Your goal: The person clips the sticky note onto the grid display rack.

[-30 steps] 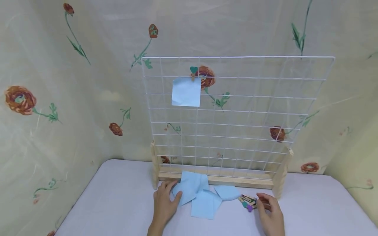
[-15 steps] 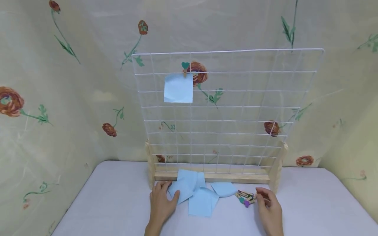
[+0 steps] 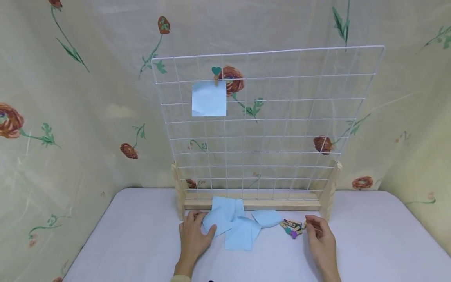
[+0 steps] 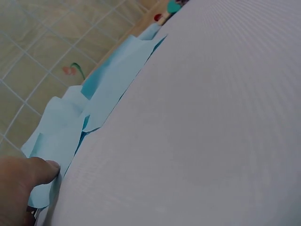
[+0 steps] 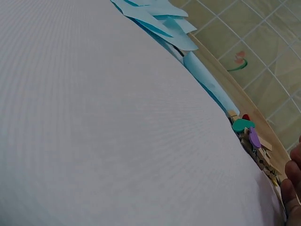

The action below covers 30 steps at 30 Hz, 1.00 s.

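Note:
My left hand (image 3: 195,239) rests at the left end of a loose pile of light blue paper sheets (image 3: 239,237). In the left wrist view its thumb (image 4: 44,170) lies on one sheet; the other fingers are mostly hidden. On the right, my right hand (image 3: 321,241) lies on its side, fingers loosely bent, beside a small heap of wooden clothespins (image 3: 292,227). Its fingertips reach the heap's right edge. Green and purple hearts (image 5: 254,136) decorate some clothespins. A blue sheet (image 3: 209,98) hangs on the white wire grid (image 3: 275,120), held by a clothespin with a green heart (image 3: 216,71).
The grid stands in a wooden base (image 3: 282,205) with two upright side pieces. White cloth covers the table (image 3: 141,235). A separate blue sheet (image 3: 266,218) lies between the pile and the clothespins. A flowered curtain (image 3: 88,117) surrounds the table behind and at the sides.
The head view has shifted, so the grid appears farther left and higher. Both hands stay by the paper and the clothespins, with hardly any movement.

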{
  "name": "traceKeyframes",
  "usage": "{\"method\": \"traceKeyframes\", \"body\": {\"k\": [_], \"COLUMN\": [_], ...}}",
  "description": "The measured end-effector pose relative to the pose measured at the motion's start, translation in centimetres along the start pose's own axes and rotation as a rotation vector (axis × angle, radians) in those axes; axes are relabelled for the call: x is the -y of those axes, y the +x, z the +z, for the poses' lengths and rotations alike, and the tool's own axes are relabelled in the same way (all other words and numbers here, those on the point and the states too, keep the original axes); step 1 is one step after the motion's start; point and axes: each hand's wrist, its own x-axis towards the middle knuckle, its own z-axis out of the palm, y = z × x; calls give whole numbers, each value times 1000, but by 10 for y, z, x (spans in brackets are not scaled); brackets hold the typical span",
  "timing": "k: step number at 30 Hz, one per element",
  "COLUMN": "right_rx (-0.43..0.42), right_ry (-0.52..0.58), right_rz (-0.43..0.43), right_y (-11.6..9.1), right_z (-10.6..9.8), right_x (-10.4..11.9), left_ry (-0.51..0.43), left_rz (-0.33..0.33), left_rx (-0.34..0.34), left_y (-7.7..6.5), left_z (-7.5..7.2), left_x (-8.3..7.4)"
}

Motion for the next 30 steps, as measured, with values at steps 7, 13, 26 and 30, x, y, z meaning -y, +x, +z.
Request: {"method": "traceKeyframes", "body": {"k": [7,13,26,30], "right_rx": [114,135,191,207], "right_ry": [-75,-78,-189,-196], "right_rz": [10,-32,-181,-236], "right_y": [0,0,-3,-4], "right_z": [-3,-4,-2,-3], "right_x": [2,2,-4,-1], "left_ry": [-78,-171,-457,-502], "left_rz": [-32,-69,-235,-255], "left_rx": [25,30,33,11], "left_y": [1,3,4,5], "left_z": [-3,-5,-9,-7], "left_x": [-1,-1,-1,1]}}
